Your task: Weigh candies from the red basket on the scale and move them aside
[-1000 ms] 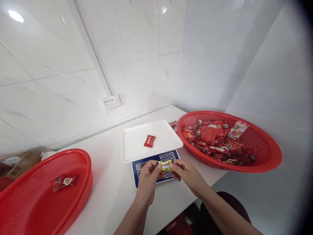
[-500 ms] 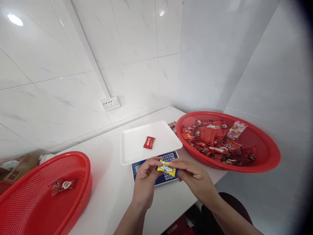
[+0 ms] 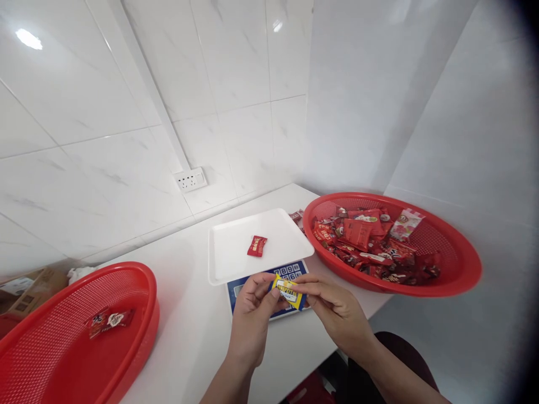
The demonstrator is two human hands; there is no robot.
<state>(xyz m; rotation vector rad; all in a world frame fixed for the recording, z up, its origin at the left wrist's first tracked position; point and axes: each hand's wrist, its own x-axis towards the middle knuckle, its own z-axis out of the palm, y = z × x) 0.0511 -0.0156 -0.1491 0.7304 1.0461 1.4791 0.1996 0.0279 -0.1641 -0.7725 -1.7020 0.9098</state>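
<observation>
Between my two hands is a small yellow, white and blue candy packet (image 3: 290, 293), its printed face turned up. My left hand (image 3: 252, 314) pinches its left end, with the thumb pressed on the front. At the opposite end, the fingers of my right hand (image 3: 337, 308) are closed on it. The packet is held over the blue keypad of a scale (image 3: 238, 286), covering part of the keys. Behind it, a red wrapped candy (image 3: 256, 246) lies on the scale's white tray (image 3: 223, 252).
On the right, a red plastic basket (image 3: 457, 247) holds a heap of mostly red packets; a few more packets (image 3: 296, 216) lie behind it. Another red basket (image 3: 143, 280), lower left, contains a few packets (image 3: 110, 321). A cardboard box (image 3: 31, 294) stands beyond it, by the tiled wall.
My left thumb has moved onto the front of the packet, and the packet has turned slightly, its right end dipping. The candy on the tray has stayed put.
</observation>
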